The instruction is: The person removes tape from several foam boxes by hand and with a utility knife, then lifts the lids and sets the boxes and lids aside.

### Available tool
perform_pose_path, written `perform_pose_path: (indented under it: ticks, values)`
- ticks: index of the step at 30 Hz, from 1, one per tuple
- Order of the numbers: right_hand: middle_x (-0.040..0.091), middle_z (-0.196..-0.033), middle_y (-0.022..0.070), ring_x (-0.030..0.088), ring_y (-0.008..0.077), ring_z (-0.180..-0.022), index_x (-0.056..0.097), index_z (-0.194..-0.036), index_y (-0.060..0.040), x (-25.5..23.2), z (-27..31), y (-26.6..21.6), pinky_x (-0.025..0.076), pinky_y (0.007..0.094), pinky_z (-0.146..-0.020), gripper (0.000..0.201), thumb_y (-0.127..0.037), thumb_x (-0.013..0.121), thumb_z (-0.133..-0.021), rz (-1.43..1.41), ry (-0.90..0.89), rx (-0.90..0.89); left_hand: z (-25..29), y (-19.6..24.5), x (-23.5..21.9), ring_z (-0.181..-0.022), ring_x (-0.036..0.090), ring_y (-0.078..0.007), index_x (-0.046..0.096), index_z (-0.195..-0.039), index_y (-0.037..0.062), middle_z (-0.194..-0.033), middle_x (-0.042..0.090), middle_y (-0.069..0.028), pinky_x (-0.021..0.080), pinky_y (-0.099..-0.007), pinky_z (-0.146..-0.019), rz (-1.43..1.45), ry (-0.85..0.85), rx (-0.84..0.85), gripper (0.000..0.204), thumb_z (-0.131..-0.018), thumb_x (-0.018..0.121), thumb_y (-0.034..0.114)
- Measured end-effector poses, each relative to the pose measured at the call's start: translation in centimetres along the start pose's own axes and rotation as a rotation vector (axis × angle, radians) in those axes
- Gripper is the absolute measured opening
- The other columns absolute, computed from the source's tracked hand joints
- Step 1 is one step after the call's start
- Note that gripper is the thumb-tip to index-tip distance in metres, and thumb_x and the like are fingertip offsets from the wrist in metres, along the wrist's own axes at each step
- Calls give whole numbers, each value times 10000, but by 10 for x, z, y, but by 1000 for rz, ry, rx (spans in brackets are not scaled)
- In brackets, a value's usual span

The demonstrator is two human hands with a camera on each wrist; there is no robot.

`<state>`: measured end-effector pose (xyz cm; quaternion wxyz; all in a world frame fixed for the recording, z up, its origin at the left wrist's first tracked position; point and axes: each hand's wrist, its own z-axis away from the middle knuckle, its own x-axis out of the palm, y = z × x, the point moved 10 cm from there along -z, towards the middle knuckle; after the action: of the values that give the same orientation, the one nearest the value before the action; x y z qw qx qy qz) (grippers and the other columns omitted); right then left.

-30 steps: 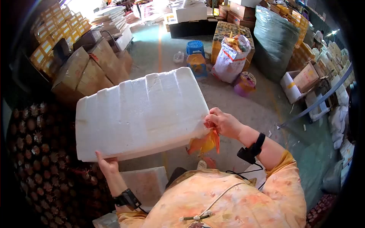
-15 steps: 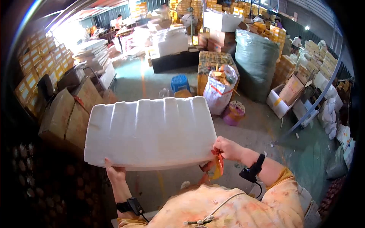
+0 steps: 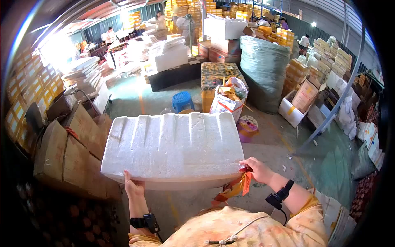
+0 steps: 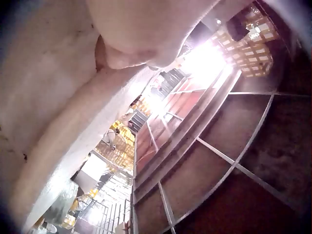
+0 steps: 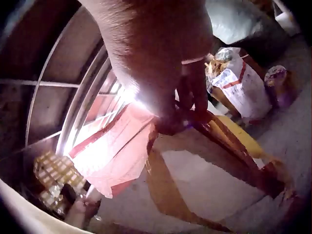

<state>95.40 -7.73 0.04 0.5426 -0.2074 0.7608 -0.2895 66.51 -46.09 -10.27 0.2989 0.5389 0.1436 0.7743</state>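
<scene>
A white foam box (image 3: pixel 173 144) with ribs along its far edge is held up in front of the body. My left hand (image 3: pixel 134 187) grips its near edge toward the left corner, the thumb on the upper face. At the near right corner, my right hand (image 3: pixel 261 171) pinches a crumpled strip of red and orange tape (image 3: pixel 231 190). In the right wrist view, translucent reddish and brown lengths of this tape (image 5: pixel 117 151) hang from the fingers. The left wrist view has the box wall (image 4: pixel 48 73) close up, with most of the left fingers hidden.
Cardboard boxes (image 3: pixel 78 152) stand at the left. Ahead are a blue stool (image 3: pixel 182 101), a white sack (image 3: pixel 227 101) of scraps, a purple tub (image 3: pixel 247 127) and a big green bag (image 3: pixel 263 74). A slanted metal pole (image 3: pixel 339 103) rises at the right.
The head view has tilted up, showing more of the warehouse. The box has come from a slant to nearly level and sits further right in view. Both hands keep their grips.
</scene>
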Motion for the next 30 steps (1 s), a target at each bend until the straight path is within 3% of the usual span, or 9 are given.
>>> perform_pose_path:
  ticks: [3,6,9,13,19,22,25,28,30]
  values:
    - [560,-909,114,585,269,-859,527,-1111,-87,-5,12,9,478,322,-740,391,6,605,-739,-123,-78,-61,0,-18,13,-1082,513,-248,465,-1206,112,-1192,529,-49,454,-447,-891,8,-12,-41,356,-906,492,300]
    - [553,-942,108,592,252,-880,525,-1073,-74,-12,27,19,484,323,-755,322,4,567,-763,122,-163,-8,6,-43,27,-1088,508,-250,467,-1206,122,-1195,528,-45,443,-450,-904,5,-39,-78,347,-908,488,299]
    - [550,-966,95,590,256,-891,549,-972,-58,-29,40,35,483,336,-754,202,-4,534,-777,78,-28,177,23,-66,43,-1085,507,-248,473,-1203,141,-1198,525,-40,434,-450,-914,5,-31,-83,335,-907,492,297]
    - [549,-933,118,567,314,-828,554,-882,-49,-49,59,49,474,364,-697,137,-11,506,-759,328,88,33,52,-90,68,-1076,509,-246,472,-1205,164,-1207,515,-33,440,-453,-902,8,-36,-72,325,-904,503,284]
    - [542,-906,137,557,328,-815,570,-804,-29,-76,90,80,474,372,-709,71,-12,538,-744,173,60,24,87,-113,94,-1064,514,-236,469,-1203,195,-1187,515,-12,476,-447,-848,-61,-48,-16,309,-905,506,270]
    - [538,-893,155,546,337,-793,550,-815,-20,-88,104,104,466,378,-688,84,-11,549,-731,255,90,68,101,-129,104,-1044,524,-228,479,-1185,207,-1168,525,-1,496,-435,-814,-69,-50,-3,291,-903,510,269]
    - [538,-864,171,533,350,-782,533,-841,-17,-96,119,110,454,388,-677,121,-17,555,-722,433,141,49,111,-143,118,-1056,512,-225,471,-1193,171,-1182,514,-15,500,-441,-801,-71,-104,10,308,-905,506,273]
    - [529,-811,166,521,341,-757,519,-866,-24,-115,134,120,445,386,-673,134,-31,556,-737,306,180,37,106,-144,120,-1084,491,-241,453,-1214,121,-1204,492,-56,494,-441,-814,-177,-88,21,350,-909,494,289]
    - [525,-801,159,532,291,-755,513,-852,-19,-150,155,145,439,359,-679,126,-82,578,-764,127,351,120,120,-147,129,-1091,483,-254,443,-1220,87,-1210,485,-83,479,-439,-839,-180,-64,24,375,-915,480,302]
